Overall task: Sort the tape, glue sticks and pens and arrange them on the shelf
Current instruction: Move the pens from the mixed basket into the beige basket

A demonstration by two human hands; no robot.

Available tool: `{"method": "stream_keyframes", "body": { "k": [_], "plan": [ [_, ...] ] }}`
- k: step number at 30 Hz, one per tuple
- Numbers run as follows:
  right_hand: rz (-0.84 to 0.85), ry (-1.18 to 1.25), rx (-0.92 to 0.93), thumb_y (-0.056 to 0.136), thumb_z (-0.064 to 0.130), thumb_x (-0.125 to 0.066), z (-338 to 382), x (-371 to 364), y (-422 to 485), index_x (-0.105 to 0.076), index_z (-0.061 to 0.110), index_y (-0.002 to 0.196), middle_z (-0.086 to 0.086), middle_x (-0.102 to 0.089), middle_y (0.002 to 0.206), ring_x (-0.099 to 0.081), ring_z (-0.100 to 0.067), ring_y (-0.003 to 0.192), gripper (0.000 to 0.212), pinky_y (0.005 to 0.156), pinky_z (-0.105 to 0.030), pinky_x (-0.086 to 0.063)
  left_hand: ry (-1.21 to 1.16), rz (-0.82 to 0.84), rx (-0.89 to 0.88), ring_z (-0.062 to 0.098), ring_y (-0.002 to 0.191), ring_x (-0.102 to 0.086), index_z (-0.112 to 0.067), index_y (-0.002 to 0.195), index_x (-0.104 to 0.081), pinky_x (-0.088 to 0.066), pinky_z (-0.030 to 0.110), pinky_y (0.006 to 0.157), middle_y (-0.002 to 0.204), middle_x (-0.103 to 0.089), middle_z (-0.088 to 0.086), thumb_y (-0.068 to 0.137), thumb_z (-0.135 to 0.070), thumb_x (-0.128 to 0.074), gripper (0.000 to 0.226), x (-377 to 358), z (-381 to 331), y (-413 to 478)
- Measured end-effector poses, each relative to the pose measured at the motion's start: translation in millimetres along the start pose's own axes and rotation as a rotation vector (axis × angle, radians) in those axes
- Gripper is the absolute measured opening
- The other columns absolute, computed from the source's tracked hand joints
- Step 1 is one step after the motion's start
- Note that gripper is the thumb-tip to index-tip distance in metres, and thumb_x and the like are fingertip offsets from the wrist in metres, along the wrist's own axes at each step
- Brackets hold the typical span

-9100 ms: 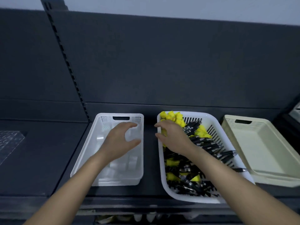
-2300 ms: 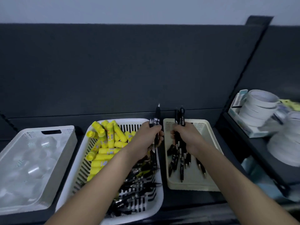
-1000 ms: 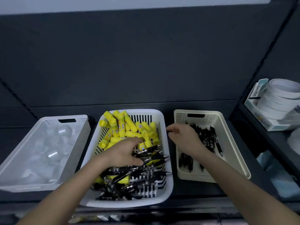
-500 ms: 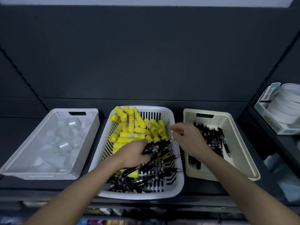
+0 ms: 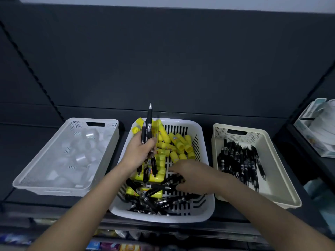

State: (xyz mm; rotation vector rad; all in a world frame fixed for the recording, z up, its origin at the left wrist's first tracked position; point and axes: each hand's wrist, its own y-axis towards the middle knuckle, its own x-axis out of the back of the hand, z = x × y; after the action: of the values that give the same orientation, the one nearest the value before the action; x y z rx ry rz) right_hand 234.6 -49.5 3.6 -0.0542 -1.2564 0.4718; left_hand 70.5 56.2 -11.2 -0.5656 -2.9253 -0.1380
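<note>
Standing nearly upright above the white slotted basket, a small bundle of black pens is gripped in the left hand, whose fingers are curled tightly round the barrels; the silver tips are pointed upward. The right hand is lowered into the near part of the same basket, with its fingers bent over some loose pens and the thumb placed under them, so that a few are pinched. The basket is set in the middle of the dark shelf. Yellow glue sticks are piled in its far half, and more are seen under the black pens in the near half. Just beside it on the right a cream tray is placed, and sorted pens are laid in it roughly lengthwise. On the left a white bin is filled with clear tape rolls. At the far right, white rolls are seen, but they are blurred.
</note>
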Motion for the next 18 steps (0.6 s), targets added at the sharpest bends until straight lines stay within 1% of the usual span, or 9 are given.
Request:
{"method": "stream_keyframes", "body": {
  "k": [2, 4, 6, 8, 9, 11, 13, 16, 18],
  "plan": [
    [0.11, -0.131, -0.011, 0.086, 0.016, -0.058, 5, -6, 10, -0.056, 0.003, 0.112, -0.013, -0.057, 0.107, -0.057, -0.029, 0.097, 0.029, 0.079, -0.041, -0.051, -0.049, -0.03, 0.007, 0.011, 0.049, -0.05, -0.01, 0.079, -0.048, -0.044, 0.022, 0.048, 0.06, -0.051, 0.002, 0.094, -0.013, -0.055, 0.016, 1, 1, -1],
    [0.173, -0.224, -0.019, 0.085, 0.014, -0.058, 7, -10, 18, -0.056, 0.001, 0.112, -0.014, -0.056, 0.107, -0.057, -0.03, 0.096, 0.03, 0.077, -0.041, -0.052, -0.055, -0.111, -0.004, 0.01, 0.048, -0.048, -0.012, 0.08, -0.048, -0.043, 0.02, 0.047, 0.058, -0.05, -0.002, 0.093, -0.019, -0.058, 0.017, 3, 3, -2],
    [0.196, -0.316, -0.014, 0.085, 0.013, -0.058, 9, -13, 24, -0.056, 0.002, 0.111, -0.013, -0.056, 0.106, -0.058, -0.029, 0.094, 0.029, 0.076, -0.04, -0.053, -0.035, -0.164, -0.032, 0.01, 0.048, -0.046, -0.015, 0.075, -0.049, -0.041, 0.018, 0.047, 0.057, -0.049, -0.002, 0.092, -0.023, -0.059, 0.021, 7, 4, -2],
    [0.174, -0.396, -0.007, 0.084, 0.01, -0.058, 9, -17, 29, -0.057, 0.004, 0.109, -0.013, -0.055, 0.106, -0.056, -0.029, 0.095, 0.026, 0.071, -0.037, -0.048, -0.035, -0.165, -0.047, 0.01, 0.048, -0.045, -0.015, 0.073, -0.049, -0.041, 0.017, 0.047, 0.056, -0.049, -0.002, 0.091, -0.025, -0.06, 0.023, 11, 5, -3],
    [0.145, -0.439, 0.002, 0.083, 0.007, -0.058, 9, -19, 31, -0.057, 0.005, 0.109, -0.013, -0.054, 0.106, -0.054, -0.029, 0.096, 0.026, 0.068, -0.036, -0.044, -0.043, -0.167, -0.042, 0.01, 0.048, -0.046, -0.015, 0.074, -0.049, -0.041, 0.017, 0.047, 0.056, -0.049, -0.002, 0.091, -0.026, -0.06, 0.023, 12, 6, -3],
    [0.085, -0.519, 0.026, 0.083, 0.002, -0.057, 8, -22, 35, -0.057, 0.006, 0.108, -0.014, -0.055, 0.107, -0.051, -0.03, 0.099, 0.025, 0.068, -0.036, -0.036, -0.079, -0.207, -0.032, 0.011, 0.051, -0.047, -0.016, 0.077, -0.049, -0.042, 0.02, 0.049, 0.056, -0.049, -0.005, 0.09, -0.028, -0.061, 0.021, 13, 8, -4],
    [0.06, -0.55, 0.035, 0.084, -0.002, -0.055, 6, -25, 37, -0.057, 0.006, 0.108, -0.014, -0.056, 0.107, -0.052, -0.031, 0.1, 0.025, 0.068, -0.037, -0.035, -0.129, -0.269, -0.05, 0.011, 0.052, -0.046, -0.018, 0.078, -0.049, -0.041, 0.021, 0.048, 0.055, -0.047, -0.008, 0.09, -0.027, -0.061, 0.019, 15, 6, -3],
    [0.047, -0.553, 0.072, 0.083, -0.005, -0.053, 3, -25, 39, -0.057, 0.005, 0.107, -0.014, -0.057, 0.104, -0.054, -0.031, 0.095, 0.026, 0.061, -0.035, -0.034, -0.15, -0.301, -0.08, 0.006, 0.05, -0.044, -0.018, 0.077, -0.047, -0.04, 0.018, 0.046, 0.054, -0.045, -0.011, 0.089, -0.026, -0.061, 0.021, 16, 1, 0],
    [0.011, -0.552, 0.102, 0.083, -0.007, -0.051, 1, -21, 39, -0.053, 0.003, 0.109, -0.014, -0.058, 0.098, -0.055, -0.031, 0.085, 0.028, 0.055, -0.034, -0.03, -0.159, -0.296, -0.074, 0.009, 0.049, -0.043, -0.016, 0.078, -0.047, -0.039, 0.019, 0.044, 0.055, -0.045, -0.006, 0.089, -0.027, -0.061, 0.021, 16, -2, 3]
  ]
}}
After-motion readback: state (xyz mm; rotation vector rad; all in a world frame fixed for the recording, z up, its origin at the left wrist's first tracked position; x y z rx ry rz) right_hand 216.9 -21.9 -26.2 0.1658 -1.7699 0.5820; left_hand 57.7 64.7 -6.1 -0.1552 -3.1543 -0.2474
